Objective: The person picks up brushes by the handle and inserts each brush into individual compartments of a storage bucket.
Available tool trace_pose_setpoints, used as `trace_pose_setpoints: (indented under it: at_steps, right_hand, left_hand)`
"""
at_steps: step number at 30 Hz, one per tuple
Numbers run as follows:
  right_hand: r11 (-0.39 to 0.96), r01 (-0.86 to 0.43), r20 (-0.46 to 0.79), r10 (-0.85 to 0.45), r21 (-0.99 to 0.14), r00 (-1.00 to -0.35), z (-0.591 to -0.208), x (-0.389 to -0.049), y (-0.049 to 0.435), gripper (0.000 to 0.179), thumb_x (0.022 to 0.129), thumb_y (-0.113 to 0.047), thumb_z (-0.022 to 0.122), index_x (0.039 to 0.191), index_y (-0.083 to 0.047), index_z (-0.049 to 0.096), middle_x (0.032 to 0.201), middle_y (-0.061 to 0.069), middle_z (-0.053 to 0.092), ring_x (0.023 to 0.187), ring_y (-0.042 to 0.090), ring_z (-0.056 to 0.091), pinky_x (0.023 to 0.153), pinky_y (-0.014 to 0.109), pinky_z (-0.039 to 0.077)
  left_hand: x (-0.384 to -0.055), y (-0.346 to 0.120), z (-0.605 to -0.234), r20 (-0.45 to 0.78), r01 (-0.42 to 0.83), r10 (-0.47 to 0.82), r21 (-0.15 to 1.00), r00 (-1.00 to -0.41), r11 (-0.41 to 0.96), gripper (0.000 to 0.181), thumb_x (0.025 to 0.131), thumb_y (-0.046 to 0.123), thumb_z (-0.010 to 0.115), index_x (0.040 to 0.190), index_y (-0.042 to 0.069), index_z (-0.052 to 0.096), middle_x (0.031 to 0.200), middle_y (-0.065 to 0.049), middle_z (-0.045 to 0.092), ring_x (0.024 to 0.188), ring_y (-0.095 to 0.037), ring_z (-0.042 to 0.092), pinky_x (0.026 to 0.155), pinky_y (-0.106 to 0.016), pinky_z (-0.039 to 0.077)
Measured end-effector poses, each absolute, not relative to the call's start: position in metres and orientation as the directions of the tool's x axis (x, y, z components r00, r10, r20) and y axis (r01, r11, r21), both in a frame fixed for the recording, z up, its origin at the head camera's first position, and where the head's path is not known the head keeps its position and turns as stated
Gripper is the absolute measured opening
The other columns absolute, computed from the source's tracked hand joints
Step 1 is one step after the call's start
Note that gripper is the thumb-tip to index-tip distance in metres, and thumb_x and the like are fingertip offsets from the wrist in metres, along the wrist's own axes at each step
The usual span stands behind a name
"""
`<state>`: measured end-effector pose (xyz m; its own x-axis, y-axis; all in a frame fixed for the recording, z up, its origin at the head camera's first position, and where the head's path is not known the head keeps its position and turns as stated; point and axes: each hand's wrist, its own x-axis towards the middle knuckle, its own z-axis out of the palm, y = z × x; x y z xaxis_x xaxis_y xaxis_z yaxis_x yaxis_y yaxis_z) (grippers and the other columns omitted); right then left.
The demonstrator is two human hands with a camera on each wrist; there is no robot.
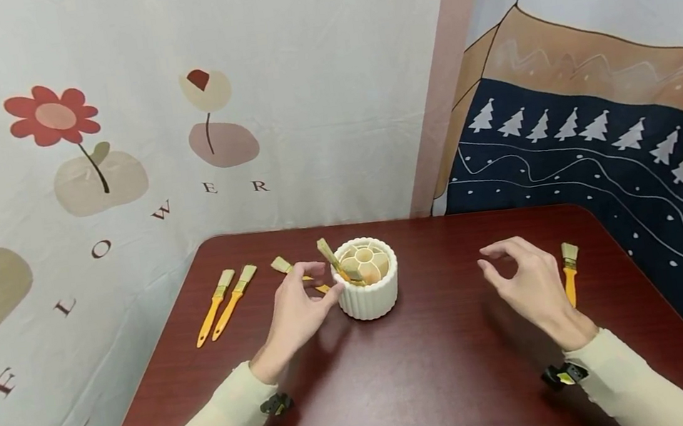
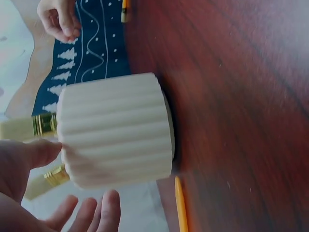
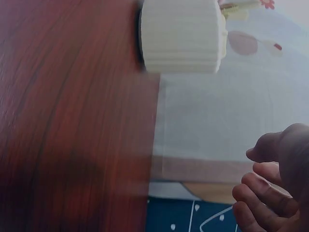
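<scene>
Beside holder [image 1: 369,303], left hand [image 1: 297,314]; backdrop [image 1: 326,100] reads "FLOWER".

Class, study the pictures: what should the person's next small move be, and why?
Probably the right hand should reach for the brush beside it: that hand holds nothing, the brush lies on the table, and another brush already leans, bristles up, in the white holder.
</scene>
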<state>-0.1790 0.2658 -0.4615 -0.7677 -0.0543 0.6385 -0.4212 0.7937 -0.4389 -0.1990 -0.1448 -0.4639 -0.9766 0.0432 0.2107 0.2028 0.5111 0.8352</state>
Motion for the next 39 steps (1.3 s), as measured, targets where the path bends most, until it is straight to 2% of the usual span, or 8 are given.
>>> trace_pose_setpoints:
  at_steps: [7, 11, 14, 18, 28, 31, 36, 39]
  right_hand:
    - [0.816, -0.378, 0.654, 0.000, -0.437, -0.757, -0.463, -0.182, 0.284, 0.023, 0.095, -0.003, 0.092, 0.117, -0.005, 0.087, 0.108, 0.017, 0.085, 0.093, 0.037, 0.082, 0.080, 0.021, 0.049]
    - [0.814, -0.332, 0.623, 0.047, -0.477, -0.781, -0.466, -0.183, 0.292, 0.021, 0.098, -0.006, 0.089, 0.119, -0.004, 0.086, 0.113, 0.021, 0.084, 0.098, 0.041, 0.081, 0.095, 0.039, 0.052]
    - [0.816, -0.298, 0.603, 0.076, -0.496, -0.794, -0.468, -0.184, 0.300, 0.020, 0.100, -0.007, 0.088, 0.120, -0.004, 0.086, 0.117, 0.022, 0.084, 0.101, 0.043, 0.081, 0.099, 0.033, 0.052]
    - [0.827, -0.258, 0.584, 0.101, -0.499, -0.806, -0.471, -0.186, 0.312, 0.020, 0.102, -0.010, 0.087, 0.121, -0.004, 0.086, 0.120, 0.021, 0.084, 0.103, 0.042, 0.081, 0.088, 0.012, 0.047]
    - [0.841, -0.190, 0.563, 0.156, -0.507, -0.812, -0.477, -0.190, 0.333, 0.018, 0.102, -0.011, 0.084, 0.118, -0.002, 0.086, 0.118, 0.024, 0.084, 0.098, 0.043, 0.080, 0.089, 0.031, 0.048]
    - [0.844, -0.175, 0.552, 0.162, -0.507, -0.818, -0.478, -0.191, 0.338, 0.019, 0.104, -0.012, 0.083, 0.120, -0.001, 0.086, 0.118, 0.024, 0.083, 0.097, 0.042, 0.080, 0.088, 0.029, 0.048]
    - [0.853, -0.153, 0.537, 0.166, -0.500, -0.827, -0.481, -0.190, 0.347, 0.021, 0.105, -0.013, 0.081, 0.120, 0.000, 0.085, 0.117, 0.026, 0.083, 0.098, 0.042, 0.080, 0.082, 0.016, 0.044]
    - [0.853, -0.140, 0.522, 0.170, -0.502, -0.836, -0.483, -0.190, 0.351, 0.021, 0.105, -0.014, 0.081, 0.120, 0.000, 0.085, 0.117, 0.027, 0.082, 0.099, 0.044, 0.079, 0.086, 0.023, 0.047]
  left_hand:
    - [-0.192, -0.133, -0.467, 0.255, 0.232, 0.030, 0.818, -0.967, 0.527, 0.058, 0.096, 0.025, 0.098, 0.138, 0.000, 0.065, 0.130, -0.024, 0.072, 0.110, -0.044, 0.083, 0.100, -0.057, 0.070]
    - [-0.190, -0.128, -0.467, 0.275, 0.244, 0.024, 0.805, -0.961, 0.541, 0.060, 0.094, 0.028, 0.100, 0.135, 0.001, 0.065, 0.129, -0.024, 0.071, 0.112, -0.044, 0.080, 0.103, -0.058, 0.068]
    - [-0.189, -0.126, -0.467, 0.281, 0.247, 0.023, 0.800, -0.960, 0.547, 0.060, 0.093, 0.027, 0.100, 0.134, 0.001, 0.065, 0.129, -0.025, 0.071, 0.114, -0.044, 0.079, 0.103, -0.058, 0.067]
    - [-0.189, -0.125, -0.467, 0.259, 0.227, 0.017, 0.814, -0.966, 0.534, 0.060, 0.093, 0.026, 0.101, 0.134, 0.002, 0.065, 0.130, -0.023, 0.071, 0.114, -0.044, 0.080, 0.103, -0.059, 0.068]
    - [-0.192, -0.128, -0.466, 0.220, 0.198, 0.014, 0.843, -0.975, 0.500, 0.058, 0.094, 0.023, 0.101, 0.136, 0.005, 0.066, 0.132, -0.019, 0.075, 0.117, -0.044, 0.082, 0.102, -0.058, 0.069]
    - [-0.194, -0.130, -0.466, 0.205, 0.184, 0.011, 0.848, -0.979, 0.496, 0.058, 0.094, 0.023, 0.101, 0.139, 0.007, 0.068, 0.134, -0.017, 0.076, 0.119, -0.044, 0.082, 0.100, -0.055, 0.070]
    - [-0.195, -0.133, -0.465, 0.196, 0.178, 0.017, 0.846, -0.980, 0.502, 0.058, 0.095, 0.023, 0.101, 0.142, 0.007, 0.070, 0.133, -0.018, 0.078, 0.118, -0.043, 0.082, 0.098, -0.052, 0.070]
    - [-0.196, -0.134, -0.465, 0.185, 0.167, 0.015, 0.848, -0.983, 0.503, 0.058, 0.095, 0.023, 0.101, 0.143, 0.009, 0.072, 0.132, -0.017, 0.079, 0.118, -0.042, 0.083, 0.096, -0.048, 0.070]
